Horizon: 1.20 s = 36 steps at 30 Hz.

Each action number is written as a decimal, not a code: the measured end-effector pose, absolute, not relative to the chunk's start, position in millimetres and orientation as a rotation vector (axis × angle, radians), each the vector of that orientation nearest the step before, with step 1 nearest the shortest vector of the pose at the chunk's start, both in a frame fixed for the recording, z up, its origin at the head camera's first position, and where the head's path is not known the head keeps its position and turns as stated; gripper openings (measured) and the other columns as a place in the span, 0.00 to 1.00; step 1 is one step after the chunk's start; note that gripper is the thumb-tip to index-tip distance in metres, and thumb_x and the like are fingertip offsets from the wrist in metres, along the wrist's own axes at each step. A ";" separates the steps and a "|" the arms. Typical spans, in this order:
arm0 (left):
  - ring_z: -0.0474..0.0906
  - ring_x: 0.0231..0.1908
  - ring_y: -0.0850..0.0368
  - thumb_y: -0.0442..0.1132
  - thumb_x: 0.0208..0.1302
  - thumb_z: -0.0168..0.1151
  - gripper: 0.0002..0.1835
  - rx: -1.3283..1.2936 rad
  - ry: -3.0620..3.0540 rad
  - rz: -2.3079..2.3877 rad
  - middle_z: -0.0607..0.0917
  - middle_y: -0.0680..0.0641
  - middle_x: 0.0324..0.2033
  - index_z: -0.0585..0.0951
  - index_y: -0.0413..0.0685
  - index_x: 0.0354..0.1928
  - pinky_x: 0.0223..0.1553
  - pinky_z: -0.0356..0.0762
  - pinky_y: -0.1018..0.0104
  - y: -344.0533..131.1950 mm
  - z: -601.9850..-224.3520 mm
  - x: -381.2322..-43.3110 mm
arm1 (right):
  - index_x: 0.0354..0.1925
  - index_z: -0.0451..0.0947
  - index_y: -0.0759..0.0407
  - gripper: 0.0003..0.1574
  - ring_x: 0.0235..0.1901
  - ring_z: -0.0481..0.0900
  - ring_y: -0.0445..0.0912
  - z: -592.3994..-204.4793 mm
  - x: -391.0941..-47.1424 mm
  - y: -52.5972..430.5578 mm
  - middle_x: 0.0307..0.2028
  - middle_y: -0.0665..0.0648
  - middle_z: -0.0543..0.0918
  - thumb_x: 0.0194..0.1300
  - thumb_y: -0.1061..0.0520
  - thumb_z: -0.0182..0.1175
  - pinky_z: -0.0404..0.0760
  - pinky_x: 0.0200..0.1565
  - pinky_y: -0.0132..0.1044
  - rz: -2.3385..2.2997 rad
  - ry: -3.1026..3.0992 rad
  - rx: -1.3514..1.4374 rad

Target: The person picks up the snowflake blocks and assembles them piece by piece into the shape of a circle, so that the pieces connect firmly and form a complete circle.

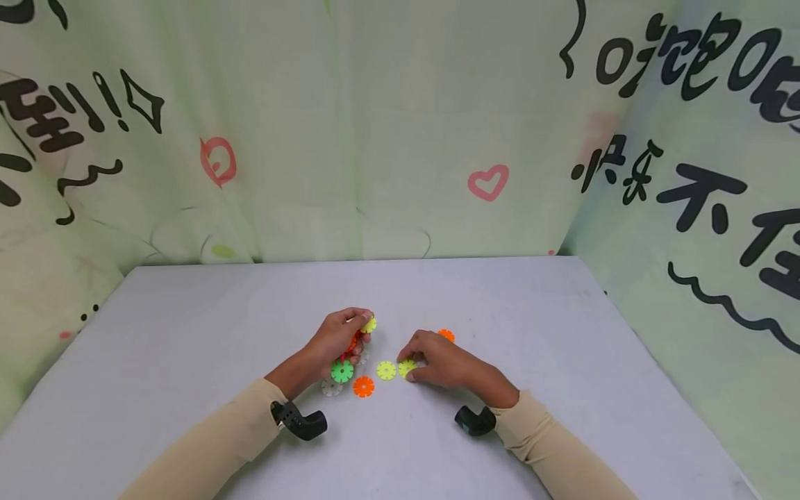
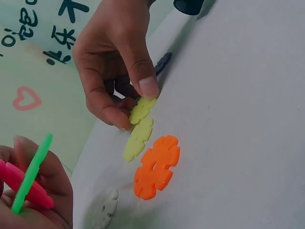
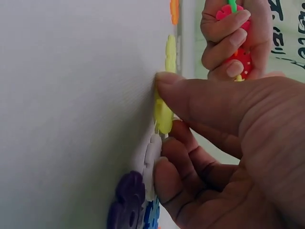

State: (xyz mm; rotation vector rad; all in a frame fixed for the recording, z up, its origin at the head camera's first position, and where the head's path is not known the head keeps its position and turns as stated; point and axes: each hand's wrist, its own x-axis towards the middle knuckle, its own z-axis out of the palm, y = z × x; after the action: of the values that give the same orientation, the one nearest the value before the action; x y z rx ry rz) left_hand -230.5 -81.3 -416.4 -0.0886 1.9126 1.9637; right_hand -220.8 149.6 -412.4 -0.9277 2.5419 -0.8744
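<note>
My left hand (image 1: 337, 338) grips a joined string of notched plastic snowflake discs. Among them are a green disc (image 1: 342, 371), a pink one (image 2: 40, 194), a red one (image 3: 244, 61) and a yellow one (image 1: 370, 325) at the far end; the fingers hide part of the string. Low over the table, my right hand (image 1: 442, 360) pinches a yellow disc (image 1: 407, 368) between thumb and fingers. A second yellow disc (image 1: 386, 370) lies just left of it, close to its edge.
An orange disc (image 1: 364, 386) and a whitish disc (image 1: 331, 387) lie nearer me. Purple (image 3: 126, 200), white (image 3: 151, 160) and blue (image 3: 151, 214) discs lie by the right hand, with another orange disc (image 1: 446, 335) behind it. Printed curtains (image 1: 400, 139) border the white table (image 1: 250, 298).
</note>
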 end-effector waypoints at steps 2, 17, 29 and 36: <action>0.63 0.16 0.59 0.47 0.75 0.51 0.19 -0.077 1.898 1.961 0.75 0.46 0.26 0.73 0.43 0.59 0.18 0.67 0.73 -81.7 -417.0 -230.6 | 0.43 0.81 0.59 0.14 0.40 0.73 0.46 -412.4 -219.9 147.9 0.39 0.50 0.75 0.58 0.65 0.69 0.76 0.44 0.38 -0.882 2.560 -0.897; 0.63 0.15 0.59 0.47 0.75 0.50 0.20 -0.009 1.844 1.902 0.73 0.46 0.25 0.72 0.42 0.60 0.16 0.65 0.74 -83.0 -415.8 -228.6 | 0.41 0.84 0.59 0.09 0.31 0.76 0.40 -409.6 -224.6 148.9 0.36 0.48 0.84 0.62 0.66 0.64 0.78 0.35 0.34 -1.102 2.516 -0.926; 0.62 0.15 0.59 0.55 0.70 0.55 0.27 0.048 1.827 1.885 0.73 0.48 0.24 0.72 0.40 0.59 0.15 0.65 0.75 -81.7 -412.6 -229.4 | 0.42 0.84 0.60 0.09 0.32 0.78 0.42 -396.9 -227.7 139.6 0.34 0.47 0.83 0.62 0.63 0.66 0.79 0.36 0.34 -1.200 2.680 -0.825; 0.61 0.15 0.59 0.43 0.74 0.51 0.19 0.051 1.803 1.872 0.74 0.46 0.24 0.71 0.38 0.59 0.16 0.64 0.74 -81.7 -412.7 -228.6 | 0.42 0.84 0.61 0.08 0.32 0.80 0.42 -396.8 -230.4 136.7 0.36 0.51 0.85 0.62 0.63 0.66 0.81 0.37 0.33 -1.332 2.674 -0.764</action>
State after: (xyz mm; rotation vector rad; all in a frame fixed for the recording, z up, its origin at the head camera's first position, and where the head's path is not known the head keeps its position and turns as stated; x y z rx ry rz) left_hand -228.6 -81.7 -412.7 0.0513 1.8025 1.8719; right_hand -230.4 136.7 -396.8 -0.7644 2.6742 -1.3324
